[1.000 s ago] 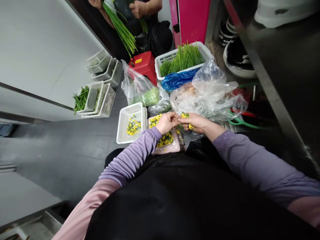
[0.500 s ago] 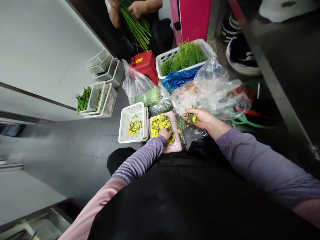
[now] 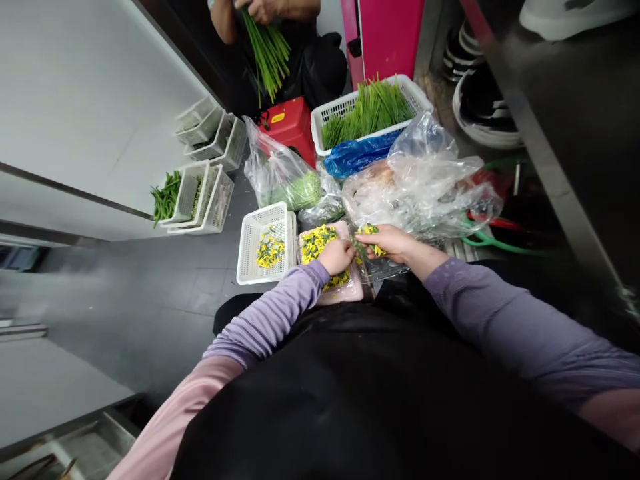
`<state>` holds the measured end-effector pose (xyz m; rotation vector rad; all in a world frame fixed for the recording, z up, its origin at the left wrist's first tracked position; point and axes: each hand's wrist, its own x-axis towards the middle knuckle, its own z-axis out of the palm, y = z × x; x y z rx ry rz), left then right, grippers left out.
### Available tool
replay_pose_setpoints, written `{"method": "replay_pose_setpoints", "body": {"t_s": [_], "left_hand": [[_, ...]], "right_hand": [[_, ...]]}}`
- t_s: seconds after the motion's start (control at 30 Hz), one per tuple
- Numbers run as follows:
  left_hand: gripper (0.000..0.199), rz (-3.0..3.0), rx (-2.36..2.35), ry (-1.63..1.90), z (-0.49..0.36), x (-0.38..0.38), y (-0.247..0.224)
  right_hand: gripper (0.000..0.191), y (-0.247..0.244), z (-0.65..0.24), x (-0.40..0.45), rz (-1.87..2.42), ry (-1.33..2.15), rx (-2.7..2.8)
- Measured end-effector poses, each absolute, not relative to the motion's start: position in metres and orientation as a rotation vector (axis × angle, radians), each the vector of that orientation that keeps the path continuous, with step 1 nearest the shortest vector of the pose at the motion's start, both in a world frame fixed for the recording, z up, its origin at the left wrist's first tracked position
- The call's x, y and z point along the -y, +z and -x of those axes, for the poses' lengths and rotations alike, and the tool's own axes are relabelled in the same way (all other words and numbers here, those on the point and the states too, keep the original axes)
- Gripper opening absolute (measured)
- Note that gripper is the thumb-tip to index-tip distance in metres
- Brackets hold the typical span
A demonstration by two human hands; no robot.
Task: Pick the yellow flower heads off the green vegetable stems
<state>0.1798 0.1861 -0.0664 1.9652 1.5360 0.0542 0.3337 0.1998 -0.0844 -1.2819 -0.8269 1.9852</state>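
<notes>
Head view, what moved: our left hand (image 3: 336,256) is up out of the flower pile and closer to our right hand (image 3: 393,241). Across from us, the co-worker's green stalks (image 3: 270,60) are in a new spot too.
Yellow flowers: the small bunch of yellow flowers (image 3: 370,229) sits in our right hand, just to the right of our left fingertips. This small gap looks like what counts most.
Which way they lie: the bunch seems to run across our right fingers, with yellow showing at the top and the bottom. Our fingers hide the rest.
Nearer hand: the right one has the bunch; the left is just beside it.
Right hand: it is curled around the bunch, thumb on top, pointing left.
Left hand: the back is up and the fingers are tucked in, facing right. We cannot tell if they pinch anything.
Pink tray: our left hand is over the pink tray (image 3: 356,287), which holds more flowers (image 3: 315,241).
White basket: left of the tray, our white basket (image 3: 248,235) has a few picked flowers (image 3: 271,253) in it.
</notes>
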Motion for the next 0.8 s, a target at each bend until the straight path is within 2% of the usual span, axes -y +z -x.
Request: {"method": "replay_pose_setpoints", "body": {"t_s": [0.17, 0.37, 0.47, 0.6, 0.7, 0.8], "left_hand": [[0.022, -2.138, -1.359, 0.117, -0.202, -0.203, -0.046], [0.028, -1.727, -1.254, 0.208, -0.204, -0.22, -0.058], [0.03, -1.794, -1.188, 0.176, -0.21, -0.224, -0.065], [0.028, -2.207, -1.174, 0.047, -0.205, -0.227, -0.077], [0.034, -2.399, -1.272, -0.205, -0.184, -0.225, -0.087], [0.028, -2.432, -1.4, -0.445, -0.158, -0.214, -0.098]], "right_hand": [[0.017, -0.081, -0.339, -0.204, 1.2, 1.817, 0.809], [0.015, -0.073, -0.346, -0.21, 1.195, 1.762, 0.687], [0.015, -0.069, -0.35, -0.213, 1.199, 1.833, 0.545], [0.013, -0.068, -0.358, -0.218, 1.225, 1.827, 0.453], [0.008, -0.068, -0.361, -0.221, 1.196, 1.817, 0.431], [0.009, -0.068, -0.361, -0.222, 1.191, 1.879, 0.42]]}}
